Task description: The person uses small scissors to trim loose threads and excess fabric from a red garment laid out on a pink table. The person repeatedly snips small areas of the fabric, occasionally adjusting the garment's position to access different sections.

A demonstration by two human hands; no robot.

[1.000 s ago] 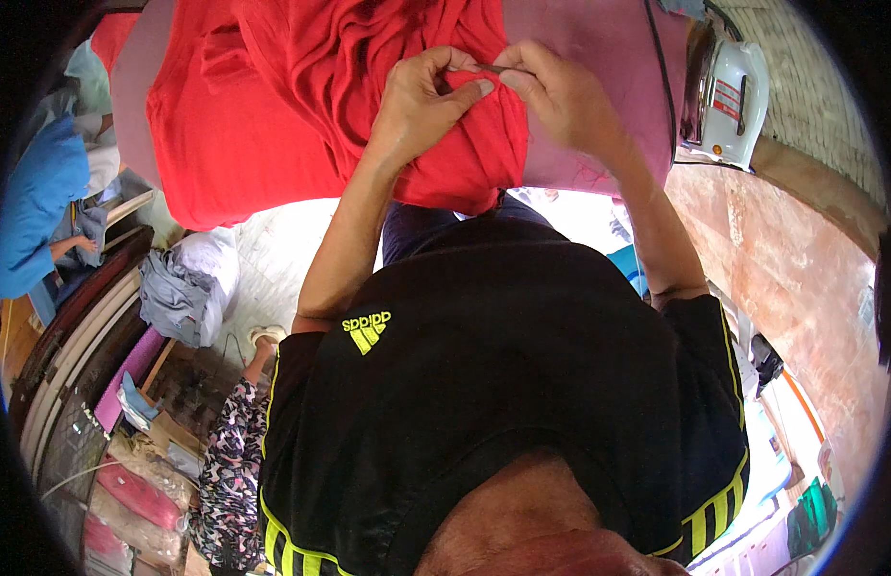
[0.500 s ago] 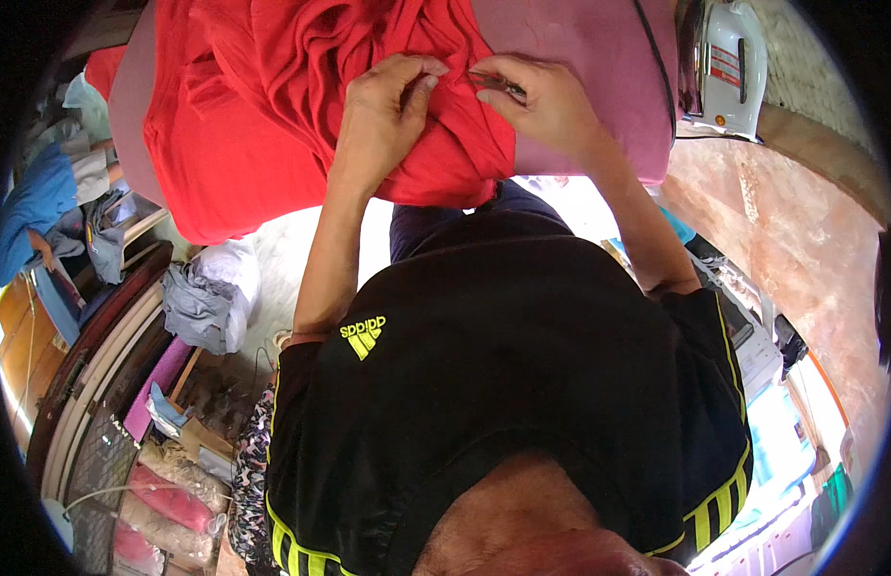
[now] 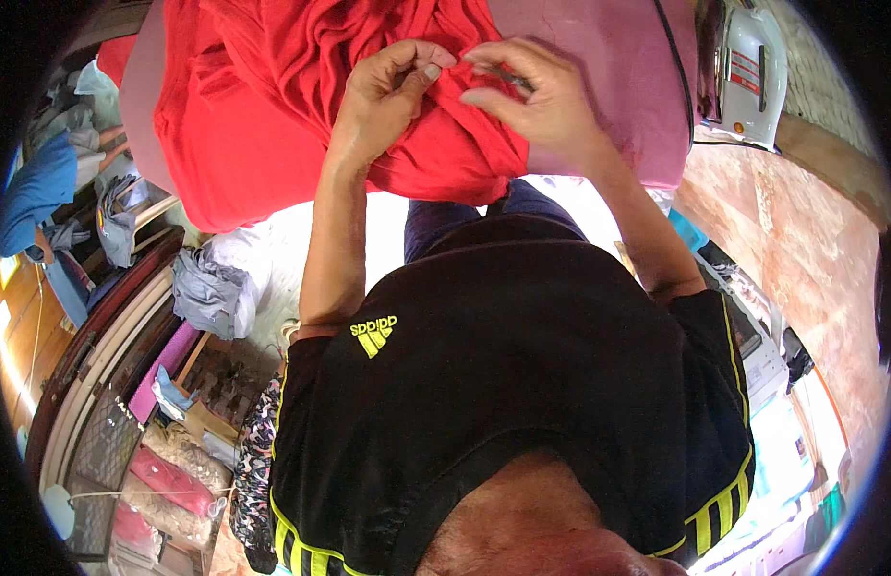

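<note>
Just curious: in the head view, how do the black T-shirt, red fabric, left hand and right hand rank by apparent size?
Largest to smallest:
1. Black T-shirt
2. Red fabric, cut off at the top
Left hand and right hand: smallest, too alike to rank.

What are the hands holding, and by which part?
The right hand holds a small dark thing against its palm; which end is unclear. Whether the left hand pinches anything can't be told.
</note>
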